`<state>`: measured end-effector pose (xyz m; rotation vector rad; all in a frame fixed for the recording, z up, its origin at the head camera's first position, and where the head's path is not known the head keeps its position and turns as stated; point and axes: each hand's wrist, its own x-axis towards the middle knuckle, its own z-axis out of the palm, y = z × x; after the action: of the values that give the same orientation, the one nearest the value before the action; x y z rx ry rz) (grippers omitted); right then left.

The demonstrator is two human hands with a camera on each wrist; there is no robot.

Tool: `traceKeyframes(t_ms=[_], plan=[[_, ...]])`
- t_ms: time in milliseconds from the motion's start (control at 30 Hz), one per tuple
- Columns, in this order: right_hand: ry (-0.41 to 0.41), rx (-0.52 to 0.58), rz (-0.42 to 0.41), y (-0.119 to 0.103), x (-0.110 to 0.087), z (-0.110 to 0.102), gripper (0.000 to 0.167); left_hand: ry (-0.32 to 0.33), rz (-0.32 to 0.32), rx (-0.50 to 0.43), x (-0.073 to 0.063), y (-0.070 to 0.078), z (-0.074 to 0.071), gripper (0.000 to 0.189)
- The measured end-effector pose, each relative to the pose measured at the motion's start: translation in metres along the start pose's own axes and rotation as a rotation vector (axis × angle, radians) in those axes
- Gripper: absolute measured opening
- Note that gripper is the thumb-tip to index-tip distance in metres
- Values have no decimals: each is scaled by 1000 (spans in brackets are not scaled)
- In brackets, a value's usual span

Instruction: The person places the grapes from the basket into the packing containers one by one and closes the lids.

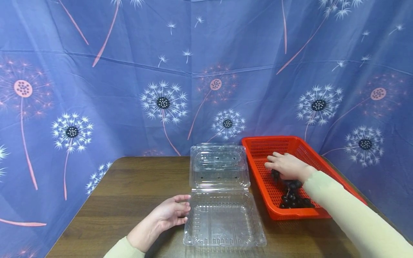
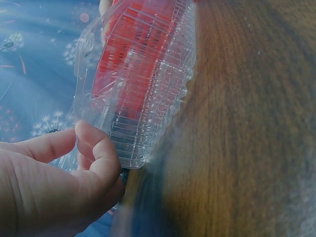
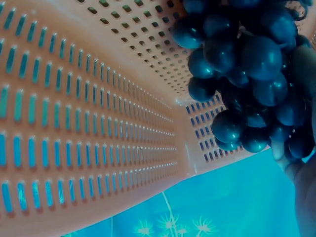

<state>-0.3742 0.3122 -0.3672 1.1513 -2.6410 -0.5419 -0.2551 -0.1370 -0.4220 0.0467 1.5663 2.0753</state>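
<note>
A clear plastic clamshell container lies open on the table, its lid folded back toward the curtain. At its left rim, my left hand pinches the edge between thumb and fingers; the left wrist view shows this hand at the container's corner. Inside the red basket, my right hand grips a bunch of dark grapes from above. The palm hides part of that bunch in the head view. More dark grapes lie at the basket's near end.
The perforated basket stands right beside the container, its tall side wall close to the grapes. Brown wooden table extends to the left of the container. A blue curtain with dandelion prints hangs behind the table.
</note>
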Motion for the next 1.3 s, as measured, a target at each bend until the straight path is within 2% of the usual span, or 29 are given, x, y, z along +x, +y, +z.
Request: traceKeyframes(t_ms=[133,333,467,567,867,1300], plan=[[78,-53,1,1,-3,-6,57,-5,2,2,0,0,0,50],[116,-101,19,3,-5,-16,53,-6,1,6,0,1,1,51],[214,-116,12,4,-4,-21,44,-5,3,9,0,1,1,49],[264,-129,9,4,-3,-24,43,-1,5,5,0,0,1,46],[249,-176,22,3,-5,-39,45,9,6,9,0,0,2,47],[303,-206,18,-5,-4,-62,42,7,9,4,1,-2,2,47]])
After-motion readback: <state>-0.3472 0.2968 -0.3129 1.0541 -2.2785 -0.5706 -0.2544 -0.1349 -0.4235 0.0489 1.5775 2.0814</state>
